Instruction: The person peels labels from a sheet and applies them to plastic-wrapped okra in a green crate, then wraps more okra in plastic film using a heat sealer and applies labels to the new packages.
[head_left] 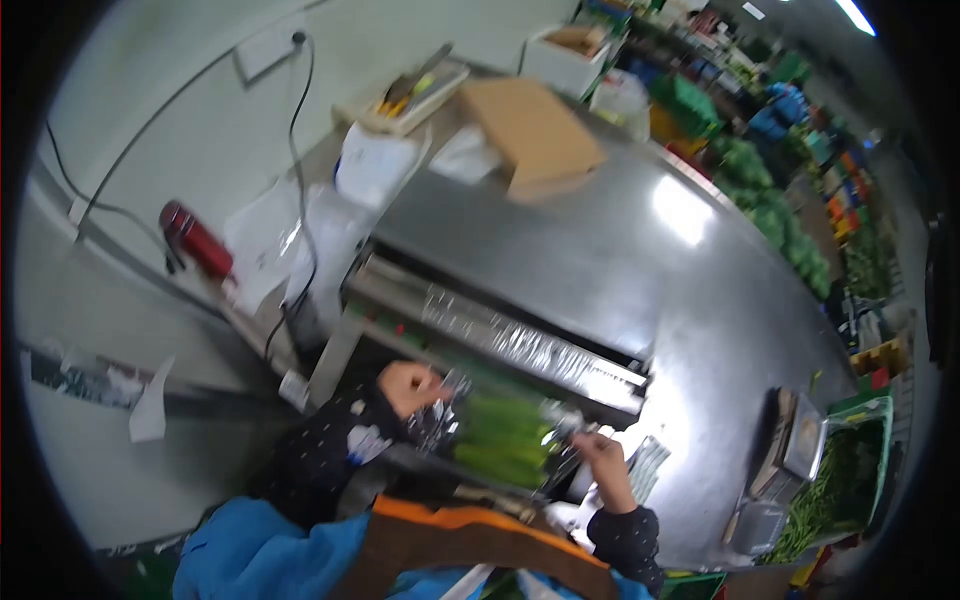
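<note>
At near edge of stainless-steel tabletop (700, 300): bundle of long green vegetables (500, 438), draped in clear plastic film (438, 418). Left hand (410, 387) and right hand (603, 458), each grip closed on film. Step judged: wrapping. Next move needs even tension both sides.

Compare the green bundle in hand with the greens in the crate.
The green bundle sits film-wrapped and tight, held between the left hand and right hand; the crate greens lie loose and untouched. The bundle is lighter green, the crate greens darker. Both are slender green vegetables.
</note>
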